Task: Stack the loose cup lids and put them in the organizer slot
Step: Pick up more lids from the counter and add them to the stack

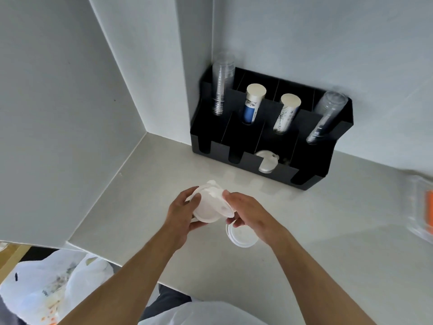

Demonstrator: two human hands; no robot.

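A stack of white cup lids (210,206) is held above the pale counter between both hands. My left hand (181,214) grips its left side with the thumb on top. My right hand (248,213) pinches the stack's right edge. Another white lid (241,236) lies flat on the counter just under my right hand. The black organizer (311,165) stands against the back wall. One of its front slots holds white lids (268,163) on edge.
The organizer's rear slots hold clear cup stacks (221,86) (326,116) and paper cup stacks (253,103) (287,113). A clear box with something orange (421,207) sits at the right edge. A white plastic bag (54,287) hangs below the counter at left.
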